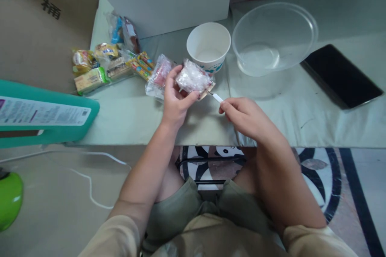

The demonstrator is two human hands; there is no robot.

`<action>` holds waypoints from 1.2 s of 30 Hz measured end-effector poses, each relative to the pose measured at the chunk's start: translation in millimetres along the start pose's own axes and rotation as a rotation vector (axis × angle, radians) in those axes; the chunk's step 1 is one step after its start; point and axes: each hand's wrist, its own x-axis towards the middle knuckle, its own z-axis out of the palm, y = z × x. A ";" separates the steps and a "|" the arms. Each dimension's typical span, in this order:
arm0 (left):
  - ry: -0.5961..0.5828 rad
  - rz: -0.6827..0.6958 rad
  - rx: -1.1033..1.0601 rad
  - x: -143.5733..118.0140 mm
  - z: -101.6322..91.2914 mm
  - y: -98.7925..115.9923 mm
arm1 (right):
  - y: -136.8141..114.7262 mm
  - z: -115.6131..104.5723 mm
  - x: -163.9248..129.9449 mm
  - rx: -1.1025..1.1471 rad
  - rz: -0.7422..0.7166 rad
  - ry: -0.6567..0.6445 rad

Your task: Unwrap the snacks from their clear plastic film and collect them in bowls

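Left hand (175,102) closed around clear packet (193,78), just before paper cup (208,47); right hand (243,114) pinching small white tool (217,97) beside packet.

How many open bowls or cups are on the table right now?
2. A white paper cup stands behind the packet held in the left hand; a clear plastic bowl sits just right of it. Neither looks hidden.
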 end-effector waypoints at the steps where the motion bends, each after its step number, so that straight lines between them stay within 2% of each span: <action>1: 0.015 -0.012 -0.011 1.1 -1.5 -1.8 | 1.8 -3.4 -0.8 -0.026 0.010 -0.013; 3: 0.037 -0.044 -0.035 2.0 -2.3 -5.3 | 7.8 -10.7 -2.2 -0.078 0.029 -0.026; 5: 0.044 -0.054 -0.028 0.6 0.5 -8.2 | 17.0 -16.9 -2.6 -0.149 0.027 0.036; 8: 0.001 -0.053 0.087 -5.7 8.7 -9.0 | 33.0 -19.8 -0.8 -0.302 -0.002 0.270; 10: -0.024 -0.025 0.243 -10.1 12.1 -7.2 | 42.2 -17.7 1.3 -0.365 -0.014 0.418; 12: -0.002 0.042 0.435 -12.2 11.2 -5.0 | 49.3 -15.0 3.2 -0.378 -0.007 0.492; 14: 0.044 0.114 0.560 -11.2 6.6 -3.7 | 54.0 -14.0 4.4 -0.385 0.019 0.499; 17: 0.052 0.145 0.528 -6.8 -0.4 -3.4 | 56.1 -16.1 4.5 -0.385 0.069 0.518; 19: 0.031 0.100 0.451 -4.5 -1.5 -2.7 | 52.6 -17.3 3.9 -0.350 0.058 0.594; 21: 0.024 0.017 0.355 -4.0 0.4 -0.7 | 44.7 -15.4 3.8 -0.271 -0.023 0.621; 25: 0.021 -0.230 0.062 -6.4 5.6 6.1 | 25.6 -0.7 7.6 -0.106 -0.315 0.418; 27: 0.021 -0.279 -0.041 -7.1 6.0 8.4 | 20.2 6.5 10.8 -0.101 -0.372 0.344; 30: 0.084 -0.166 -0.040 -5.0 2.8 6.4 | 17.0 8.6 12.7 -0.101 -0.337 0.345; 36: 0.207 -0.045 0.175 4.3 -16.2 -14.2 | 5.6 -8.9 -2.2 -0.044 -0.396 0.571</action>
